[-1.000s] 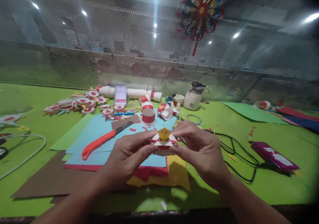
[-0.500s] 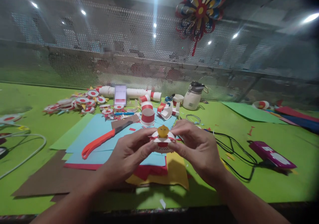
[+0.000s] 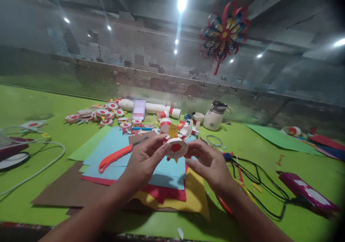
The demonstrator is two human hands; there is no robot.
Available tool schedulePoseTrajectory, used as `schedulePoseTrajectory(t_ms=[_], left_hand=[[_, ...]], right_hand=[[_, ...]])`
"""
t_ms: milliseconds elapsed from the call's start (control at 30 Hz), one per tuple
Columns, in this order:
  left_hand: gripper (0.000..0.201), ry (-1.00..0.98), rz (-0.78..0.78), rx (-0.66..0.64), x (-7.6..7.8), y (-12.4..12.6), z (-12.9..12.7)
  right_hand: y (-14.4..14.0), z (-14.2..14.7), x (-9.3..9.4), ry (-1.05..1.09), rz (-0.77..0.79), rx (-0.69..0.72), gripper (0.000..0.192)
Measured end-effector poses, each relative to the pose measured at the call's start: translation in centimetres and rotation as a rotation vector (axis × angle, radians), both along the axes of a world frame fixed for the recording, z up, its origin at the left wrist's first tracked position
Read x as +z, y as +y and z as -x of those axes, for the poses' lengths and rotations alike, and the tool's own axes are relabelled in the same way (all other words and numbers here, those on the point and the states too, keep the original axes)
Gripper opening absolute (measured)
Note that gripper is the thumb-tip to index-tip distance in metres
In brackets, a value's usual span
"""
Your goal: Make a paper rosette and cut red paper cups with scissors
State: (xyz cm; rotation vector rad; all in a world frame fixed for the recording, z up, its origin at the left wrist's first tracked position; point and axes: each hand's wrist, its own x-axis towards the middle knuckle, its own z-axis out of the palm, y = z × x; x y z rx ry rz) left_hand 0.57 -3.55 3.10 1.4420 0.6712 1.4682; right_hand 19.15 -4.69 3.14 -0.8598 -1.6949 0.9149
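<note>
A small paper turtle (image 3: 176, 149) is held up over the coloured sheets, its white disc with a red centre facing me. Its yellow head (image 3: 173, 131) with a drawn face points up. Short red legs and a yellow tail stick out around the rim. My left hand (image 3: 147, 157) pinches its left side, thumb in front and fingers behind. At the right rim, my right hand (image 3: 208, 163) has its fingertips against or very near the turtle, with the thumb apart below. Beneath lie blue paper sheets (image 3: 107, 159) and an orange-handled knife (image 3: 115, 157).
Several similar turtles (image 3: 102, 113) lie at the back left, beside a long white tube of cups (image 3: 153, 107). A flask (image 3: 214, 117) stands behind red-striped paper cups (image 3: 165, 123). Black cord (image 3: 256, 173) and a purple device (image 3: 306, 190) lie right; a white cable (image 3: 60, 159) curves left.
The turtle has been tipped so its round red-centred face now shows toward me. My right thumb has come away from it. The camera view has shifted, exposing red and yellow handles beside my right wrist.
</note>
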Motion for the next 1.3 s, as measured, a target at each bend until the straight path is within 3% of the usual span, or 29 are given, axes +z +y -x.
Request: schedulePoseTrajectory(t_ms=[167,467,1000,1300], left_hand=[[0.019,-0.111,0.038,-0.025,-0.4,0.4,0.2],[0.024,-0.085,0.103,-0.094,-0.3,0.3,0.1],[0.027,-0.058,0.11,-0.131,-0.6,0.3,-0.2],[0.023,-0.092,0.094,-0.098,-0.4,0.4,-0.1]], right_hand=[[0.5,1.2,-1.2,-0.132,0.024,0.0,0.011],[0.0,1.8,-1.7,0.033,0.132,0.0,0.011],[-0.2,2.1,-1.4,0.002,0.025,-0.027,0.012],[-0.5,2.4,-1.4,-0.001,0.057,-0.034,0.012]])
